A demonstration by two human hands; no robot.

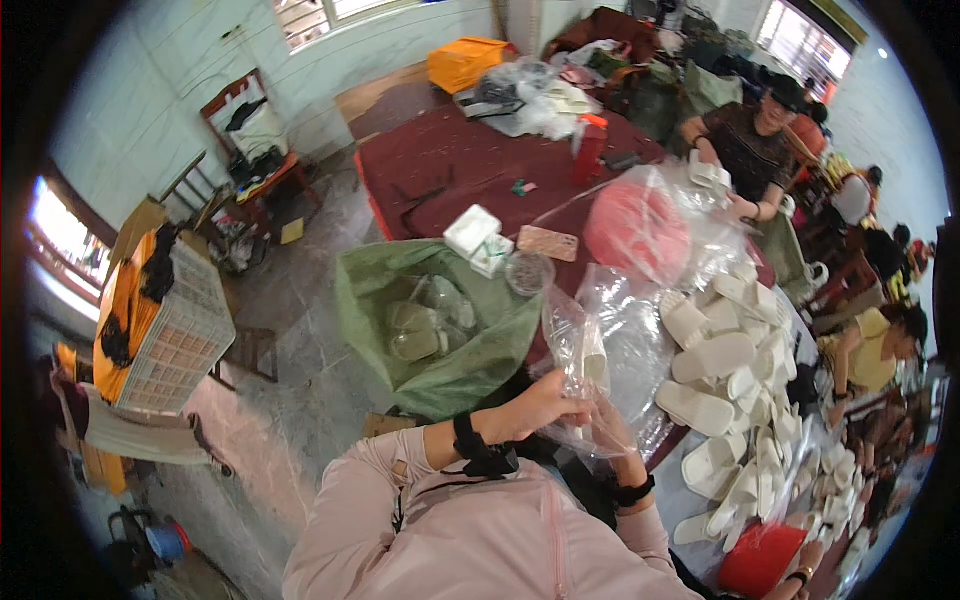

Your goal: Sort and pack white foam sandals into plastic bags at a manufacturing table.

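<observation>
In front of my body, my left hand [537,407] pinches the edge of a clear plastic bag [566,335]. My right hand [611,424] is closed on the same bag, partly covered by its film. A pale cream slipper [594,357] stands upright inside or just behind the plastic; which one I cannot tell. Just right of the hands lies a stack of flat clear bags [632,335]. Beyond it, many cream slippers [715,358] are heaped on the table. To the left of my hands, an open green woven sack [385,290] holds several bagged items.
A dark red tabletop [440,170] stretches ahead, carrying a phone [547,243], a round clear tub [528,273], white packs [473,232] and a pink bundle in plastic [635,228]. Across it a co-worker [750,150] handles slippers. A plastic crate [175,330] stands at left.
</observation>
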